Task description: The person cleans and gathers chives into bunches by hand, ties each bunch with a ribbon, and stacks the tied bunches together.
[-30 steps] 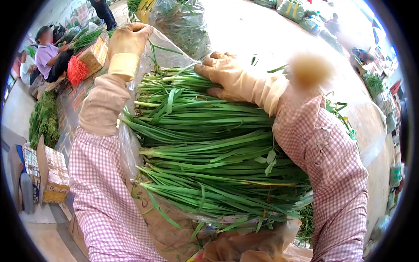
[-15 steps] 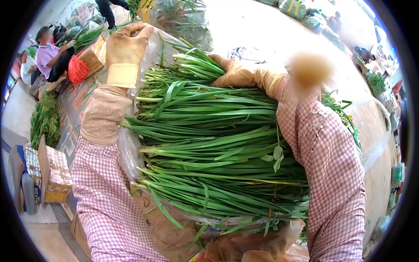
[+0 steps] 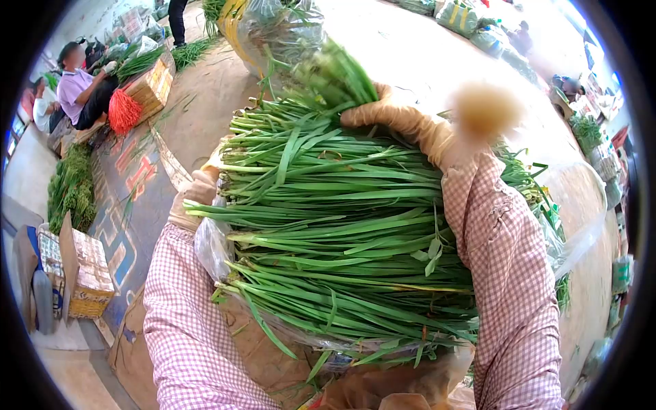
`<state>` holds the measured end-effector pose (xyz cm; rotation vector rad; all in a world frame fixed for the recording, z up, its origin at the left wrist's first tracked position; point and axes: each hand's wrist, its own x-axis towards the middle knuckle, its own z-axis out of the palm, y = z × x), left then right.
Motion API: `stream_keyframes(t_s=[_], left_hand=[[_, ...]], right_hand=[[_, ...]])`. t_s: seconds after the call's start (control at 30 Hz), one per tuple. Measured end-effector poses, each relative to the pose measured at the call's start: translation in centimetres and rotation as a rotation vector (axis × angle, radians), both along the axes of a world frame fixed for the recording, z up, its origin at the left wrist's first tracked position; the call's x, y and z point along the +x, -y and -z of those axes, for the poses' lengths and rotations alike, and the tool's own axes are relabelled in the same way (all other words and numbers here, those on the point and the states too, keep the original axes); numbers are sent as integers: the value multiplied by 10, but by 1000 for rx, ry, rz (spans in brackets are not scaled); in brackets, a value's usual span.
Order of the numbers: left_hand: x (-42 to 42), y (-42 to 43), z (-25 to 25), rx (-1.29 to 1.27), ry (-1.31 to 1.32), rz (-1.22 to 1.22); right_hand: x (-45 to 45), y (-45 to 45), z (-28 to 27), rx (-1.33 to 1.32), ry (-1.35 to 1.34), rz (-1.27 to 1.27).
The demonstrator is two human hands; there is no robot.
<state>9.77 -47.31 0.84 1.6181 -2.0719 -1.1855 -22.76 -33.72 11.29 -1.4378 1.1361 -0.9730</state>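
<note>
A big stack of garlic chives [image 3: 342,225], long flat green leaves with pale stem ends to the left, lies in front of me on clear plastic [image 3: 213,246]. At the far edge my gloved right hand [image 3: 389,115] is closed around a bunch of garlic chives [image 3: 335,76], raised at a slant and blurred by motion. My gloved left hand [image 3: 213,164] is low at the stack's left side, beside the stem ends. Its fingers are hidden behind the chives.
A filled clear bag with yellow bands [image 3: 236,31] stands beyond the stack. A person in a purple shirt [image 3: 75,89] sits at upper left near a wicker box [image 3: 152,85] and red strings [image 3: 124,113]. Another basket [image 3: 92,301] is at lower left.
My left hand has let go of the plastic at the upper left and dropped down along the stack's left side. The bunch in my right hand has swung upward from the pile.
</note>
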Motion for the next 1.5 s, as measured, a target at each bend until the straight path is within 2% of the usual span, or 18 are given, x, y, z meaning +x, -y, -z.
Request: stream_keyframes(t_s=[0.1, 0.2, 0.3, 0.37, 0.43, 0.57, 0.7, 0.77, 0.83, 0.97, 1.03, 1.07, 1.2, 1.23, 1.3, 1.33, 1.43, 1.5], left_hand=[[17, -21, -20, 239, -479, -37], [31, -23, -58, 86, -773, -143], [31, -30, -112, -305, -735, -323], [8, -56, -157, -602, -497, 88], [-22, -79, -184, -704, 63, 325], [-82, -77, -169, -692, 514, 495], [-124, -68, -165, -520, 543, 634], [-124, -62, -159, -477, 173, 787], [-125, -66, -156, -542, 207, 817], [-127, -69, -149, -670, 295, 726], [-128, -51, -145, -884, 152, 883], [-138, -99, -171, -845, 204, 616], [-152, -95, -171, -1019, 98, 719], [-152, -97, -177, -1020, 101, 724], [-153, -110, -196, -590, 430, 478], [-137, -92, -174, -478, -218, 684], [-111, -90, -157, -650, 228, 648], [-102, -105, -144, -449, 376, 675]], right_hand=[[-9, -13, -9, -9, 231, 26], [-16, -17, -13, -17, 258, 115], [-17, -16, -9, -55, 265, 148], [-16, -18, -11, -32, 283, 131], [-18, -18, -10, -17, 309, 139], [-28, -11, -2, 51, 293, 104], [-11, -15, -8, -34, 94, 22], [4, -22, -26, -21, -119, 61], [16, -31, -41, 8, -575, 182], [8, -22, -17, -252, -257, 26], [8, -27, -16, -219, -81, 96], [8, -31, -17, -228, 5, 66], [5, -39, -18, -304, 164, 39], [4, -39, -17, -305, 168, 43], [-1, -38, -17, -340, 62, 118], [-4, -38, -17, -341, 59, 124], [-15, -46, -22, -268, 436, 243], [-21, -48, -21, -249, 547, 310]])
